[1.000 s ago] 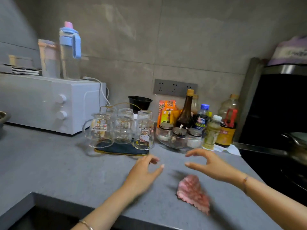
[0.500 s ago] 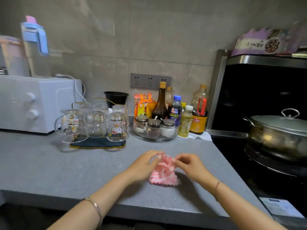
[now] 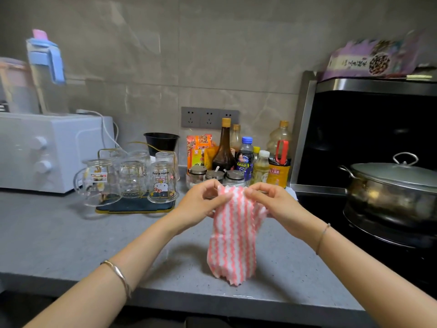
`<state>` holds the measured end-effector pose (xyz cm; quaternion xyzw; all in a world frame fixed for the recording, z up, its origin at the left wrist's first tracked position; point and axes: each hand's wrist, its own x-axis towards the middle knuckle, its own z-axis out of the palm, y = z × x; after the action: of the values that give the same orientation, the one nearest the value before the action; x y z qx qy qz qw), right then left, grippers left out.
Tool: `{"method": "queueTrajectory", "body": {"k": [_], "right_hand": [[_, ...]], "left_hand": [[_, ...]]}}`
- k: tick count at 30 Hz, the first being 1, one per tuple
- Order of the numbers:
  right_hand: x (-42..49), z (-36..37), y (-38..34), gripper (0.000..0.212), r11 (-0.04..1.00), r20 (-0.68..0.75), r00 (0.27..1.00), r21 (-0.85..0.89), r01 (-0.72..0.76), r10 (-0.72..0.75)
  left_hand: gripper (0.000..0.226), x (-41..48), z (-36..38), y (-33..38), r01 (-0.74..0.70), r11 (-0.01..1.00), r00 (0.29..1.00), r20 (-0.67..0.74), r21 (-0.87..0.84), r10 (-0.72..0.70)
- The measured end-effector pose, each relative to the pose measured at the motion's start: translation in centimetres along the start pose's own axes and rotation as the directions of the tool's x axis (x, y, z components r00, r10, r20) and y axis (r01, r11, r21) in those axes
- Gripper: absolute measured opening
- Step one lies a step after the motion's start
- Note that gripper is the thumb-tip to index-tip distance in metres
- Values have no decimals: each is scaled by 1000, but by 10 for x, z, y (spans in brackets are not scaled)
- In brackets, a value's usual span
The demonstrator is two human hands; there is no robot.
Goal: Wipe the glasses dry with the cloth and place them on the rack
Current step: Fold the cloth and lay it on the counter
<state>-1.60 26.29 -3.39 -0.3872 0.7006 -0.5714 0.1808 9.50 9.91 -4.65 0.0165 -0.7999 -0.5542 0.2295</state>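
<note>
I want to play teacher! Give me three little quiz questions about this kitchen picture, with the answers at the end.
1. True or false: the striped cloth lies flat on the counter.
2. How many hands pinch the cloth? A none, B one, C two.
3. Fill in: the glasses on the rack stand ____.
Key: 1 false, it hangs from the hands. 2 C, left hand and right hand. 3 upside down.
</note>
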Motion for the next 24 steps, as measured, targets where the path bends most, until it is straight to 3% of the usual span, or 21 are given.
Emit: {"method": "queueTrajectory", "body": {"k": [3, 5, 7, 9, 13, 18, 21, 24], "right_hand": [[-4, 3, 2, 17, 1000, 6, 1000, 5, 11, -11], [-6, 5, 0, 14, 996, -42, 996, 34, 79, -78], [-6, 8, -5, 14, 984, -71, 983, 51, 170, -167], [-8, 12, -13, 17, 972, -49, 971, 20, 236, -235], [-7, 26, -20, 9, 940, -6, 943, -79, 331, -332], [-1, 31, -13, 16, 795, -160, 801, -338, 504, -576], [-5, 32, -16, 14, 809, -145, 825, -347, 475, -546], [-9, 37, -22, 9, 901, -53, 911, -182, 394, -409]], "left_hand": [[21, -5, 0, 9, 18, 1000, 999, -35, 10, -18], [37, -6, -3, 13, 109, 994, 994, 9, -30, -109], [60, -7, -9, 15, 300, 939, 949, 149, -166, -277], [68, -9, -12, 17, 454, 855, 875, 309, -251, -373], [48, -16, -6, 22, 516, 798, 838, 377, -310, -395], [34, -19, -7, 25, 555, 727, 828, 346, -404, -441], [36, -21, -12, 24, 567, 707, 821, 362, -422, -442], [37, -22, -15, 22, 586, 671, 808, 394, -454, -439]]}}
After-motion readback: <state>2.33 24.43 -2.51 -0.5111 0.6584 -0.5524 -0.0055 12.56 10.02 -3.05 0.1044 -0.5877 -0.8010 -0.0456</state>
